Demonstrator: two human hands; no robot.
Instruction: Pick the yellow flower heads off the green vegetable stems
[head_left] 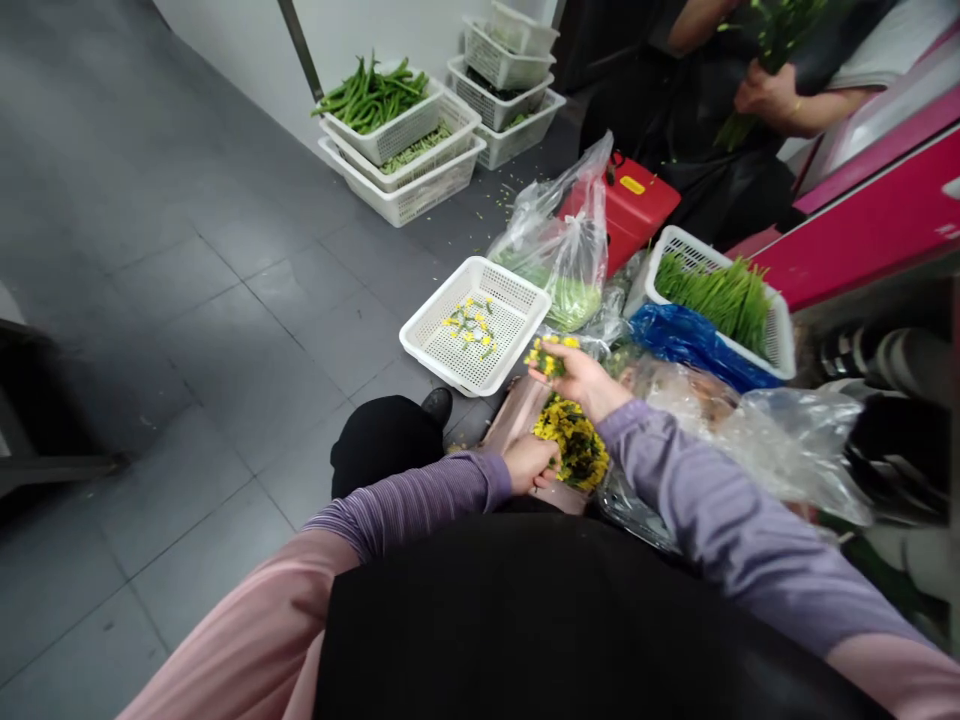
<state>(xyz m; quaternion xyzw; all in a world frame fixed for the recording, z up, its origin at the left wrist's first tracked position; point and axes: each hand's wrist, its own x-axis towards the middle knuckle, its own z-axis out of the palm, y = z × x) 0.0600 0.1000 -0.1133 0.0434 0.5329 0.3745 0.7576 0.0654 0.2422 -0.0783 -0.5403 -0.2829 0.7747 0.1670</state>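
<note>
A white perforated basket (pixel 512 362) stands on the floor ahead, with a few small yellow flowers and green bits on its bottom. Just right of its near corner, my right hand (pixel 576 375) is closed around a small bunch of yellow flowers (pixel 551 357), held in the air. Below it lies a larger heap of yellow flowers (pixel 577 445) in a pinkish box or wrapper (pixel 517 415). My left hand (pixel 531 464) is at the left edge of this heap, its fingers pressed together; what they pinch is too small to make out.
Stacked baskets with green beans (pixel 405 200) stand farther back, beside another basket stack (pixel 517 140). Plastic bags (pixel 559 240), a red box (pixel 637 210), a basket of green stalks (pixel 784 335) and a blue bag (pixel 697 345) lie right. Another person's hand (pixel 769 95) holds greens.
</note>
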